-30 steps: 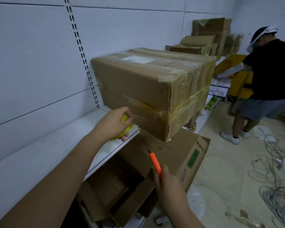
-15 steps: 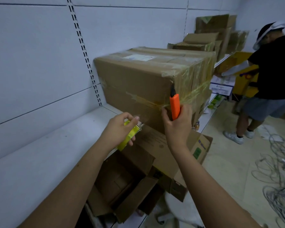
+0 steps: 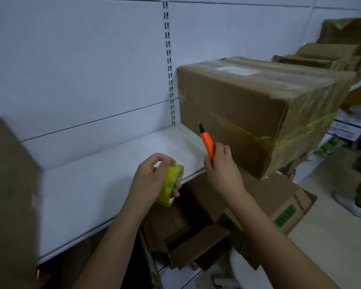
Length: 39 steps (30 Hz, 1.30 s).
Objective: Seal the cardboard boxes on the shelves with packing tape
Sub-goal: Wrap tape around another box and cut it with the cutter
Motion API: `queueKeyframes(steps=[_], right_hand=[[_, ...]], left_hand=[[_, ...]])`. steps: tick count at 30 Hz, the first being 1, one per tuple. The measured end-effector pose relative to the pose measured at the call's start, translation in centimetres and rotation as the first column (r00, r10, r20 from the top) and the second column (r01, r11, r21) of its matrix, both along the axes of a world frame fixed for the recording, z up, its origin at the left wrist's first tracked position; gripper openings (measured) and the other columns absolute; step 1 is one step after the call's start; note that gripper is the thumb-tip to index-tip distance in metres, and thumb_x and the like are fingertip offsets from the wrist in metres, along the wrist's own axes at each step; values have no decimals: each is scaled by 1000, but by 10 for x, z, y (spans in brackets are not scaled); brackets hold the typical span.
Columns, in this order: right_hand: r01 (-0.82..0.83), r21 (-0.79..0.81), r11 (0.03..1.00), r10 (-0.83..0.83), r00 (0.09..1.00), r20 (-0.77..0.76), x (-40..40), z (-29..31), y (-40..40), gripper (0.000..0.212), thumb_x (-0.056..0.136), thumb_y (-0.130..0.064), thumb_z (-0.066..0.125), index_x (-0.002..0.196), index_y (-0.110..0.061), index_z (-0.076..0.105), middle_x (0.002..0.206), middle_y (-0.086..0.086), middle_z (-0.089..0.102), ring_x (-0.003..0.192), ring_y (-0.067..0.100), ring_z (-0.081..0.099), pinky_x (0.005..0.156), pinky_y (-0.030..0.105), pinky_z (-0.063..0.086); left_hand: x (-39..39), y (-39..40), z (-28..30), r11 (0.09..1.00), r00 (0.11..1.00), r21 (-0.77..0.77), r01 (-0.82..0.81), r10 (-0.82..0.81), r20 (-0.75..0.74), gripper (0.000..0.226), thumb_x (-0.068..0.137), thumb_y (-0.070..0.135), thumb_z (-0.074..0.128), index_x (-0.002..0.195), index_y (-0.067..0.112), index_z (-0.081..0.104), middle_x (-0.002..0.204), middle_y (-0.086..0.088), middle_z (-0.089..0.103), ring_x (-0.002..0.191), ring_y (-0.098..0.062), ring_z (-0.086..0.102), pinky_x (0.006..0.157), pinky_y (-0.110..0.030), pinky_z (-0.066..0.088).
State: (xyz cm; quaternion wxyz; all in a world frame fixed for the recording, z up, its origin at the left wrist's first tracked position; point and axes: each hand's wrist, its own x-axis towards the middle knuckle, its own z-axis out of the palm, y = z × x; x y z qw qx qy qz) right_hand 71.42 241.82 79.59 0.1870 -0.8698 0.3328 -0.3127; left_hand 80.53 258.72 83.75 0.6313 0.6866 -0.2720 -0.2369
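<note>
Both hands full in front of a taped cardboard box on a white shelf.

The left hand (image 3: 152, 180) grips a roll of yellowish packing tape (image 3: 171, 185), fingers curled round it, over the front edge of the shelf (image 3: 96, 184). The right hand (image 3: 222, 165) is closed round an orange utility knife (image 3: 208, 143), whose dark tip points up and to the left, just in front of the box's near face. The large cardboard box (image 3: 258, 113) sits on the shelf to the right, against the back wall, with bands of clear tape across its top and round its side. More taped boxes (image 3: 329, 57) stand further along the shelf behind it. An open cardboard box (image 3: 196, 232) with loose flaps lies on the lower level beneath the hands. Another blurred brown box (image 3: 8, 195) fills the left edge of the view.
</note>
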Motion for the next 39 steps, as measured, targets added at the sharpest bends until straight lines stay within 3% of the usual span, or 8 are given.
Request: queueKeyframes(steps=[8, 12, 14, 21, 26, 30, 34, 39], right_hand=[[-70, -270, 960, -87, 843, -531, 61, -13, -27, 40, 101, -45, 40, 130, -22, 56, 127, 8, 53, 118, 31, 47, 99, 45, 42], [-276, 69, 959, 282, 954, -102, 44, 18, 12, 47, 97, -54, 48, 130, -24, 62, 128, 0, 56, 115, 20, 51, 99, 38, 42], [-473, 350, 809, 461, 879, 123, 25, 40, 40, 50, 88, -61, 53, 124, -29, 65, 114, -11, 64, 100, 3, 59, 90, 24, 50], [-523, 447, 726, 494, 848, 190, 3, 34, 39, 5, 85, -18, 76, 81, -15, 77, 70, -6, 72, 66, -2, 64, 60, 12, 47], [-530, 247, 811, 545, 838, 10, 7, 5, 15, 7, 87, -20, 73, 84, -17, 79, 79, -6, 75, 80, 6, 66, 71, 21, 51], [-559, 134, 818, 567, 824, -19, 13, -10, -8, 6, 86, -18, 74, 85, -18, 80, 82, -12, 72, 81, -1, 63, 70, 7, 39], [-549, -38, 835, 548, 836, -32, 20, -26, -28, 6, 86, -23, 74, 86, -23, 80, 90, -13, 70, 86, 6, 52, 73, 16, 38], [-492, -264, 830, 500, 865, -40, 27, -33, -36, 9, 87, -31, 71, 89, -31, 80, 97, -16, 70, 86, 9, 44, 71, 28, 32]], left_hand=[[-18, 41, -19, 984, 974, -88, -155, 137, -183, 20, 102, 21, 54, 85, 13, 62, 62, -20, 65, 49, -31, 59, 58, -38, 50], [-27, 44, -23, 977, 961, -75, -201, 182, -206, 18, 102, 22, 55, 92, 11, 63, 64, -21, 68, 48, -31, 61, 54, -34, 52], [-32, 43, -23, 978, 966, -66, -197, 182, -182, 18, 103, 25, 53, 96, 11, 63, 66, -20, 70, 49, -32, 64, 56, -36, 54], [-50, 28, -30, 997, 974, 13, -77, 78, -214, 18, 104, 30, 50, 112, 17, 58, 76, -17, 74, 66, -34, 73, 64, -38, 59], [-62, 3, -54, 999, 893, 36, 19, -1, -449, 19, 104, 25, 52, 121, 20, 48, 81, -20, 74, 71, -31, 74, 70, -39, 61], [-59, -27, -81, 991, 890, 129, -27, 83, -449, 56, 77, 54, 72, 122, 34, 47, 105, -14, 74, 92, -32, 74, 89, -54, 57], [-50, -56, -123, 985, 865, 161, -63, 135, -483, 95, 50, 78, 77, 132, 43, 44, 122, -6, 69, 108, -31, 68, 93, -52, 55], [-50, -64, -124, 987, 878, 134, -89, 141, -458, 95, 57, 74, 72, 140, 49, 36, 129, 1, 66, 115, -27, 65, 100, -52, 51]])
